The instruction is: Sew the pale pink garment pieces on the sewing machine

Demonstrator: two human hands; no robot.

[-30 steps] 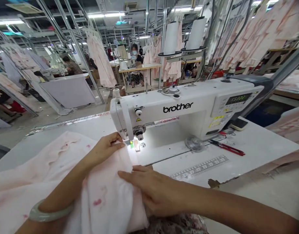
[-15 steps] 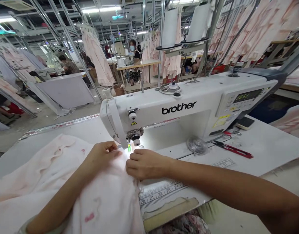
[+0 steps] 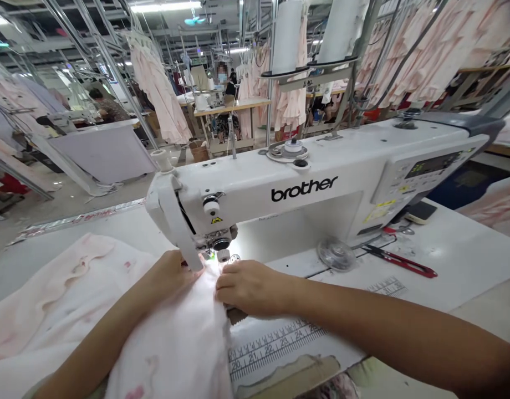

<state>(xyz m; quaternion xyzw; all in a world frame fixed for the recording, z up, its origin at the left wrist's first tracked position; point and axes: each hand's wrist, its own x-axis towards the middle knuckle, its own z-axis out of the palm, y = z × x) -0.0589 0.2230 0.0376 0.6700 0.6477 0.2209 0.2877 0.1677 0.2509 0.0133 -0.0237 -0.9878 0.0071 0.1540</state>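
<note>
A soft white-and-pale-pink fabric [image 3: 184, 338] with pink printed motifs lies under the head of the white sewing machine [image 3: 246, 194] and drapes over the table's front edge. My left hand [image 3: 172, 271] grips it just left of the needle area; the fingertips are partly hidden behind the machine head. Close on the right, my right hand [image 3: 249, 285] pinches the fabric's right edge with curled fingers. The machine's lamp brightly lights the cloth between both hands, and the needle itself is hard to make out.
Red thread snips [image 3: 404, 260] and a clear round dish [image 3: 336, 255] lie right of the machine's arm. A printed ruler scale [image 3: 275, 346] runs along the table front. Thread cones [image 3: 286, 39] stand above. Behind are hanging pink garments [image 3: 159, 88] and people at other machines.
The view has shifted slightly, so the machine head appears further left and lower. My left hand is now partly behind the head. Both hands remain on the fabric by the needle area.
</note>
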